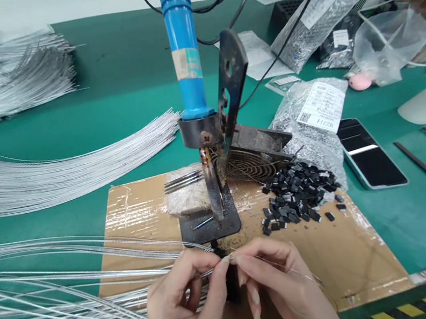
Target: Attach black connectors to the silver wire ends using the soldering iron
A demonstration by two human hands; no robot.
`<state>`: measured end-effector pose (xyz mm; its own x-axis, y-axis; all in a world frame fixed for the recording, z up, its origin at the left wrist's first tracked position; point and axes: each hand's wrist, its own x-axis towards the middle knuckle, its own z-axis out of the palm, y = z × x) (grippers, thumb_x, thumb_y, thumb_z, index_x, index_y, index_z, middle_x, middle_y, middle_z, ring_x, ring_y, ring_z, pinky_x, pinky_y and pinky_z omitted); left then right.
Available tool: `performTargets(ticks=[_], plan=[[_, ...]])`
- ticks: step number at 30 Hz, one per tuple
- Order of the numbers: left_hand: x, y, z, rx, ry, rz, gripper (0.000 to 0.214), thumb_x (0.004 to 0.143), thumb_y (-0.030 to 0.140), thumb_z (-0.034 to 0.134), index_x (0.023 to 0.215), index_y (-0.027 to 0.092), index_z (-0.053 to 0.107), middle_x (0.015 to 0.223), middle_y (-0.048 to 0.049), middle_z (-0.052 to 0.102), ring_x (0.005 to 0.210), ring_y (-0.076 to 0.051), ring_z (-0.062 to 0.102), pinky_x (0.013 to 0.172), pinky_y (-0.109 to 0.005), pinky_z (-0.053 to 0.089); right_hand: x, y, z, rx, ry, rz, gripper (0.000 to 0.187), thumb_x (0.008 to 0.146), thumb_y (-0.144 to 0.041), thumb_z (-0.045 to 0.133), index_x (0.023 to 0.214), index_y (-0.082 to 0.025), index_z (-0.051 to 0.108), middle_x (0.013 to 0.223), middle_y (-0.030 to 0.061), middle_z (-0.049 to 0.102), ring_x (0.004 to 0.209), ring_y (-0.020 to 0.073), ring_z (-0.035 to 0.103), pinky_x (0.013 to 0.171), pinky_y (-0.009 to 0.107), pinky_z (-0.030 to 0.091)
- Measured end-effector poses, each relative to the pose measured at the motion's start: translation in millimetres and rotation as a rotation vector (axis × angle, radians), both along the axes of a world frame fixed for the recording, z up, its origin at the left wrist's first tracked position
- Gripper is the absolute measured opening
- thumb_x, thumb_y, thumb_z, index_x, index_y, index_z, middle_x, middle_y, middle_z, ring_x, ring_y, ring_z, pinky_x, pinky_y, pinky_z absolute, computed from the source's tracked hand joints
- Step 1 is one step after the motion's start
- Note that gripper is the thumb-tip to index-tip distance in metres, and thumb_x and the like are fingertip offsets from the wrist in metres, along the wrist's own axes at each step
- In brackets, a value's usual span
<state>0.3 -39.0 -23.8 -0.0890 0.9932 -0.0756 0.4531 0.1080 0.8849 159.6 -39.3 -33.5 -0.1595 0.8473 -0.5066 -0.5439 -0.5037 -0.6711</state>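
My left hand (187, 300) is closed in a pinch on a thin grey-white wire (206, 273), low over the cardboard. Beside it, my right hand (283, 284) is also pinched shut, its thumb and index fingertips meeting the left fingertips. A fine strand (292, 270) runs out behind the right fingers toward the lower right. What lies exactly between the fingertips is too small to make out. Just beyond both hands stands a blue-handled soldering iron (182, 39), held tip down in a black metal bracket (229, 75). Loose white wires (78, 307) fan out to the left.
Small black connector pieces (300, 191) lie heaped on the cardboard sheet (354, 250), right of a small fan (254, 161). A phone (373, 152) and bubble-wrap bags (312, 115) are farther right. Wire bundles (63, 171) cover the left side of the green mat.
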Motion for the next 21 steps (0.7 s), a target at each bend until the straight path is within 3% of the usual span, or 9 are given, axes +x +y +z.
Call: performTargets(ticks=[8,17,19,21], plan=[[2.6,-4.2,-10.0,0.08,0.082,-0.005,0.011,0.093,0.024,0.072,0.083,0.023,0.074,0.065,0.0024,0.071,0.05,-0.011,0.058,0.048,-0.019,0.044,-10.5,-2.9,0.2,-0.043,0.031,-0.119,0.031,0.079,-0.046,0.093,0.077,-0.016,0.084,0.063,-0.001,0.07,0.039,0.0053,0.06,0.039,0.014,0.05],[7.0,-8.1,-15.1,0.015,-0.042,0.086,0.008,0.091,0.026,0.074,0.085,0.023,0.074,0.072,0.0011,0.079,0.062,-0.014,0.072,0.06,-0.017,0.056,-24.7,-6.7,-0.7,-0.07,0.07,-0.23,0.029,0.076,-0.045,0.095,0.079,-0.018,0.087,0.064,-0.0009,0.07,0.04,0.0044,0.057,0.04,0.015,0.052],[7.4,-4.9,-11.4,-0.012,-0.064,0.101,0.008,0.09,0.028,0.075,0.084,0.023,0.075,0.072,0.0007,0.078,0.063,-0.014,0.071,0.059,-0.018,0.055,-19.5,-8.0,-0.8,-0.046,0.093,-0.217,0.035,0.08,-0.053,0.089,0.085,-0.018,0.088,0.069,0.0016,0.072,0.048,0.0087,0.063,0.043,0.018,0.057],[7.5,-0.4,-6.6,-0.043,-0.084,0.11,0.009,0.088,0.029,0.076,0.082,0.022,0.076,0.07,0.0013,0.075,0.061,-0.012,0.067,0.057,-0.017,0.052,-7.8,-10.3,-1.1,-0.002,0.074,-0.219,0.054,0.09,-0.069,0.072,0.093,-0.018,0.089,0.076,0.0066,0.074,0.06,0.0155,0.068,0.047,0.025,0.062]])
